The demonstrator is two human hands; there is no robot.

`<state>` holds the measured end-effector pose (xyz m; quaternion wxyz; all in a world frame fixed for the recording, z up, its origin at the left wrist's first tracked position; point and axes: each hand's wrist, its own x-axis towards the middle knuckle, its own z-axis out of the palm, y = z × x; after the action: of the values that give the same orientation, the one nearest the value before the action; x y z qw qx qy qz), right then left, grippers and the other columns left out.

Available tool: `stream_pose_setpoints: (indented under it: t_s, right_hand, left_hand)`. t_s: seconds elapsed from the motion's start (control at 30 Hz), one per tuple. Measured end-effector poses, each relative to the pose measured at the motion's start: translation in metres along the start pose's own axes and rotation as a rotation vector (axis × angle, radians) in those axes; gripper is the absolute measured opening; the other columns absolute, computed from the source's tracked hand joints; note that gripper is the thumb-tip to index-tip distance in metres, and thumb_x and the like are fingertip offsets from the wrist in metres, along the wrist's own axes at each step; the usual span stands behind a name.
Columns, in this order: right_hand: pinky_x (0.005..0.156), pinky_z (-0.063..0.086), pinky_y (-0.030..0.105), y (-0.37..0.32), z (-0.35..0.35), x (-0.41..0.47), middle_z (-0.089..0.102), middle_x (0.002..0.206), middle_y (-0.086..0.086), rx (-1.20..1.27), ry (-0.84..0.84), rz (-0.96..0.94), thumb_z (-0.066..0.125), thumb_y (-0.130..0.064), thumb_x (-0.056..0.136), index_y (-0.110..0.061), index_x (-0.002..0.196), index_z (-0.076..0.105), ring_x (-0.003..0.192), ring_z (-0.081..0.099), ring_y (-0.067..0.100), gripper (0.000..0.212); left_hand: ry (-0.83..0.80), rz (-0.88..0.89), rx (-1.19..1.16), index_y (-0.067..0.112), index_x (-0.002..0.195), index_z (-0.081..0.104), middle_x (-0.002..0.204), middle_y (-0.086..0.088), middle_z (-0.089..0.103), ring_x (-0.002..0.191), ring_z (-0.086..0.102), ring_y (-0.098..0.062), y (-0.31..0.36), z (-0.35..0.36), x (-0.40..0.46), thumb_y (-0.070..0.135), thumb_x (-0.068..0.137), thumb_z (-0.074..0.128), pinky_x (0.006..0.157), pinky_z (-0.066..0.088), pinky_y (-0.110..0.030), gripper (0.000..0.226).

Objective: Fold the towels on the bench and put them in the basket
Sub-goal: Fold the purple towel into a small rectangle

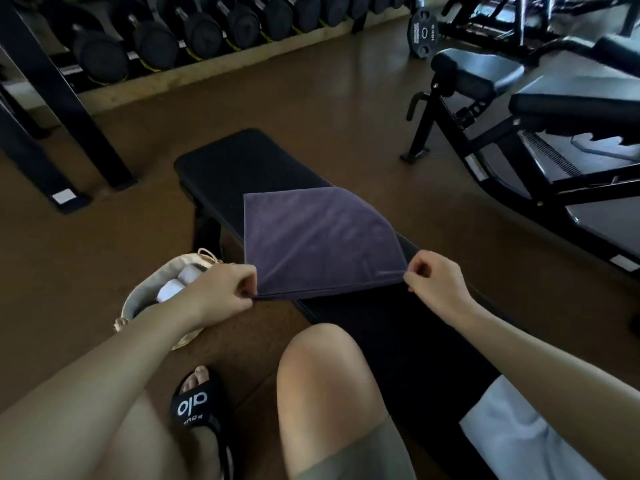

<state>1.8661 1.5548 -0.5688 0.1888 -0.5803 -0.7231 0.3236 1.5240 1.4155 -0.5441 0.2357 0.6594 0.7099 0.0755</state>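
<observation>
A purple-grey towel [318,240] lies spread on the black bench [242,161], doubled over, its near edge lifted. My left hand [221,292] pinches the towel's near left corner. My right hand [436,285] pinches the near right corner. The near edge is stretched taut between both hands just above the bench. A beige woven basket [145,299] stands on the floor to the left of the bench, partly hidden by my left forearm, with white rolled towels [176,285] inside. A white towel [512,434] lies on the bench at the lower right beside my leg.
My bare knees and a black sandal [197,407] fill the bottom of the view. A dumbbell rack [194,32] runs along the back left. A black incline bench [519,109] and a weight plate [422,32] stand at the right. Brown floor surrounds the bench.
</observation>
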Motion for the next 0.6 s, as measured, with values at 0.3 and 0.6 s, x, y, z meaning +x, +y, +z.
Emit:
stream_pose_setpoints:
  t_s: [0.3, 0.6]
  right_hand:
    - [0.07, 0.045, 0.027, 0.012, -0.004, -0.015, 0.055, 0.091, -0.006, -0.238, -0.138, -0.228, 0.074, -0.005, 0.081, -0.025, 0.075, 0.058, 0.079, 0.057, 0.013, 0.027]
    - [0.068, 0.043, 0.021, 0.01, 0.004, -0.016, 0.058, 0.093, -0.001, -0.154, 0.065, -0.052, 0.078, -0.016, 0.089, -0.015, 0.074, 0.063, 0.08, 0.057, 0.011, 0.021]
  left_hand:
    - [-0.198, 0.104, 0.262, 0.037, 0.078, 0.033, 0.095, 0.014, 0.041, 0.083, 0.048, -0.01, 0.01, 0.029, -0.006, 0.015, 0.087, 0.065, 0.075, 0.044, -0.031, 0.04]
    - [-0.094, 0.12, 0.241, 0.037, 0.093, 0.036, 0.101, 0.011, 0.041, 0.076, 0.046, -0.009, 0.015, 0.043, -0.008, 0.019, 0.095, 0.06, 0.058, 0.028, -0.017, 0.031]
